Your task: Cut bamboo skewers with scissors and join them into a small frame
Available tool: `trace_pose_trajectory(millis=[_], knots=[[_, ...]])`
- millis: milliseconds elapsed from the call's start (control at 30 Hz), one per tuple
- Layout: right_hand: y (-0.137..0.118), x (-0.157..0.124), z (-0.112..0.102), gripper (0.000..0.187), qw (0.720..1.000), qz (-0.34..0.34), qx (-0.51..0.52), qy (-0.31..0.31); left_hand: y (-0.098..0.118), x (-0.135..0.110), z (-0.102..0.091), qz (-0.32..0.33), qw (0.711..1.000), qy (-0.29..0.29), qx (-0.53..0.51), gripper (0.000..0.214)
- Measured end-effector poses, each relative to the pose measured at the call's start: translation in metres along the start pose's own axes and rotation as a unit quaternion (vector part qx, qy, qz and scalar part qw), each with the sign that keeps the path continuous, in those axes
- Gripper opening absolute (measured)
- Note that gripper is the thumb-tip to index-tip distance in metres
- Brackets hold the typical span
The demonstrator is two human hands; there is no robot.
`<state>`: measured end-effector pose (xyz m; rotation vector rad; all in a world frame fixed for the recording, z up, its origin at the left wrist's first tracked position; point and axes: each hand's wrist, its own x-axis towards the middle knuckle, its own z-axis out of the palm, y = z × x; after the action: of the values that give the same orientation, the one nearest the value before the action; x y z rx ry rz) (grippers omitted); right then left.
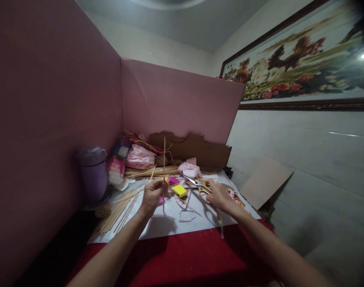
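Note:
My left hand (153,194) is closed round a thin wooden stick (164,159), which stands upright above the work surface. In my right hand (217,194) is a pair of scissors (203,190) with gold-coloured handles, the blades pointing left toward the middle. Between the two hands lies a yellow block (180,190), with a magenta piece (173,180) just behind it. A loose stick (193,208) rests in front of the yellow block. The fingertips of my left hand partly hide the stick's grip point.
Many sticks (119,215) lie at the left on the white sheet (170,229). A purple bin (94,175) stands far left. Behind are a pink dotted cloth bundle (140,156), twine (161,160) and torn cardboard (196,149). A red cloth (182,259) covers the near edge.

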<state>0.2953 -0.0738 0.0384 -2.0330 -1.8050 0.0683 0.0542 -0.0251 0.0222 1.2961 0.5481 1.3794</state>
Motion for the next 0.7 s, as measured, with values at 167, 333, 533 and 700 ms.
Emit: trace_pose_trajectory(millis=[167,333,533,700], knots=[[0.021,-0.019,-0.018,0.051,0.965,-0.019,0.254,-0.065,0.004,-0.003,0.003,-0.018,1.000,-0.010,-0.008,0.032],[0.009,-0.046,-0.014,0.047,0.935,-0.039,0.316,-0.155,0.008,-0.009,0.002,-0.108,0.991,-0.067,-0.035,0.032],[-0.026,-0.059,-0.011,0.044,0.926,-0.066,0.325,-0.183,0.002,-0.011,-0.003,-0.169,0.978,-0.104,-0.059,0.029],[-0.037,-0.054,-0.008,0.057,0.907,-0.064,0.360,-0.209,0.005,-0.014,-0.001,-0.185,0.976,-0.098,-0.055,0.025]])
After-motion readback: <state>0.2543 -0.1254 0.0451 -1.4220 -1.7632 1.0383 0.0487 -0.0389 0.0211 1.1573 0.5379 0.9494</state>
